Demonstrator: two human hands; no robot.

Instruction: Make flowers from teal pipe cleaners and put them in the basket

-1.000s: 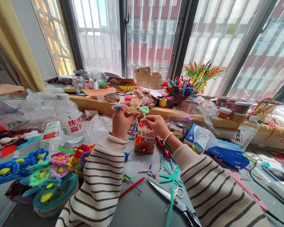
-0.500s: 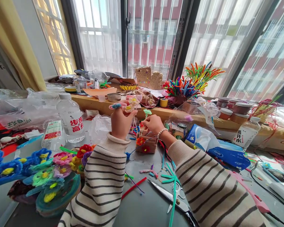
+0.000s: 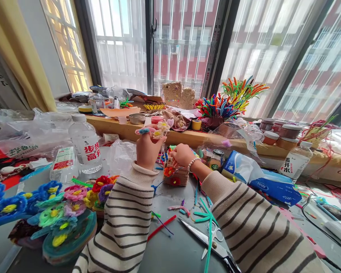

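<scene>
My left hand is raised and closed round the thin stems of a small bunch of pipe-cleaner flowers in pink, blue and pale yellow. My right hand is closed in a pinch just above a small wooden box decorated with red and orange flowers; what it pinches is mostly hidden by the fingers. Both sleeves are cream with dark stripes. A bead bracelet sits on my right wrist.
Scissors and green pipe-cleaner pieces lie near my right forearm. A heap of fuzzy flowers sits at the left. Water bottles, plastic bags, a tissue pack, jars and a bundle of coloured pipe cleaners crowd the sill.
My right hand has come down from beside the flower bunch to the wooden box, taking the green flower with it. Another person's hand at the far left has gone from view.
</scene>
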